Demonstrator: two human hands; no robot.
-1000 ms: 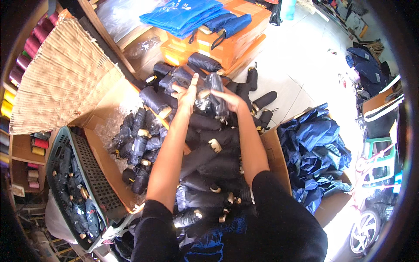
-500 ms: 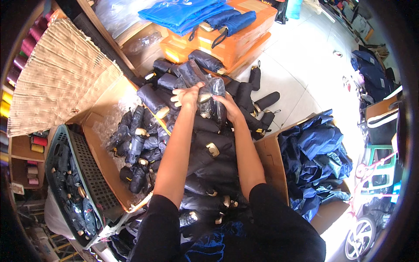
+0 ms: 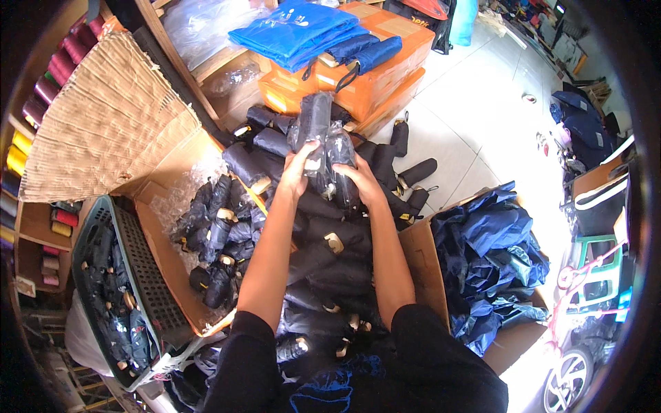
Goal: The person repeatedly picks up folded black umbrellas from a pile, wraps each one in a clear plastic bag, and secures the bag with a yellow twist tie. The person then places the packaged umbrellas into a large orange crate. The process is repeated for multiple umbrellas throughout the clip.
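Out in front, over a heap of dark folded umbrellas (image 3: 330, 227), both my hands are closed on umbrellas in clear plastic. My left hand (image 3: 296, 172) grips one bagged umbrella (image 3: 315, 118), which points away from me. Beside it, a second bagged umbrella (image 3: 339, 151) is in my right hand (image 3: 365, 182), its thumb across the plastic. The two bagged umbrellas sit side by side, close together. Palms and most fingers are hidden behind them. Many umbrellas in the heap show pale handle ends.
To the left, an open carton (image 3: 162, 206) holds more umbrellas and crumpled plastic, with a green basket (image 3: 148, 275) of umbrellas beside it. On the right stands a carton of dark blue fabric (image 3: 492, 241). Orange wrapped boxes (image 3: 385, 69) bear a blue plastic package (image 3: 296, 31) and two blue umbrellas.
The bagged umbrellas have been drawn slightly apart and now point more upright and away. My left hand has come a little nearer me, now with its fingers around one.
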